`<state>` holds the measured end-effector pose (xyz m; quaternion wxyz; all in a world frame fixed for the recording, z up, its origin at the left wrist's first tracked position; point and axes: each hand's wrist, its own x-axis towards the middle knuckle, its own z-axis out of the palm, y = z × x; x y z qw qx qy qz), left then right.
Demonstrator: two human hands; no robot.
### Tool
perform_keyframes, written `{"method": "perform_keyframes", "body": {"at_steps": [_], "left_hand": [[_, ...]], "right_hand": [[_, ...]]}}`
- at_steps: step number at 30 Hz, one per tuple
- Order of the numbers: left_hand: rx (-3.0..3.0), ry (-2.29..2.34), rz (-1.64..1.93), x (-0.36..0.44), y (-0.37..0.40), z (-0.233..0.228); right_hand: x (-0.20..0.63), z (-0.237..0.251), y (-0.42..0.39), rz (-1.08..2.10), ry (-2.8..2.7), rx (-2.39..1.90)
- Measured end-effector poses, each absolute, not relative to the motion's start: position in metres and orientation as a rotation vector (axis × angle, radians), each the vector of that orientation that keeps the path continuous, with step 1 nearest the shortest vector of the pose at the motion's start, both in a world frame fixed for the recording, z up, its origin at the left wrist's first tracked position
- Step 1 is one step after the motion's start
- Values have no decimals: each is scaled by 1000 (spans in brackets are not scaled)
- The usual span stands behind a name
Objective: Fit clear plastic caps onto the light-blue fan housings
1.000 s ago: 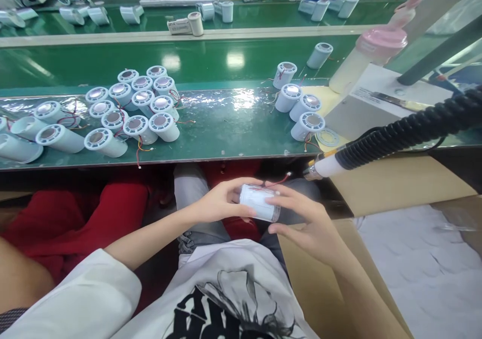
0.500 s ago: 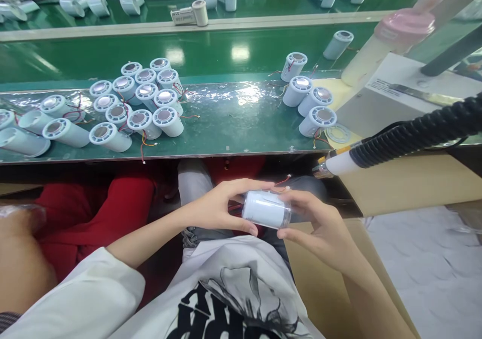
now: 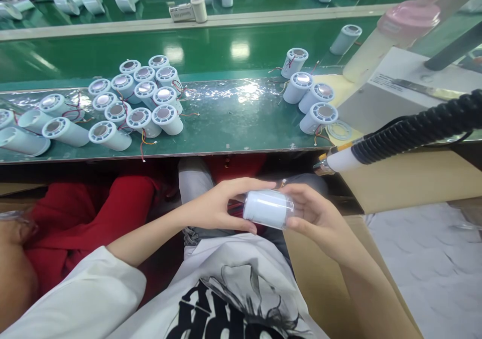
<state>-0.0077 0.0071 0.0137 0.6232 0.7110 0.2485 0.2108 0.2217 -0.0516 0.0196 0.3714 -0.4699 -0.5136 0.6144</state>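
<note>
Reference point: the green workbench [image 3: 233,128]. A light-blue cylinder [image 3: 263,208] inside a clear sleeve [image 3: 289,207] is located in front of the workbench, above the person's lap. The left hand [image 3: 216,206] grasps the left end of this assembly between thumb and fingers. The right hand [image 3: 326,221] grasps the right end, thumb nearest the person. A small wire connector [image 3: 283,183] projects at the far side. A large group of wired cylinders [image 3: 168,122] occupies the workbench's left part; a smaller group [image 3: 312,120] occupies its right part. A black ribbed hose [image 3: 414,133] crosses the workbench's right end.
</note>
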Motion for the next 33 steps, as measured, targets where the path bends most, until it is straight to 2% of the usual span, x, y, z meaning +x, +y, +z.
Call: {"method": "perform_keyframes", "body": {"at_steps": [17, 27, 33], "left_hand": [[1626, 544, 455, -6, 7, 13], [1596, 414, 565, -6, 7, 8], [1383, 485, 477, 0, 17, 2]], "right_hand": [[211, 8, -49, 1949, -820, -1261], [205, 13, -49, 2191, -593, -1192], [204, 4, -47, 2144, -413, -1231]]}}
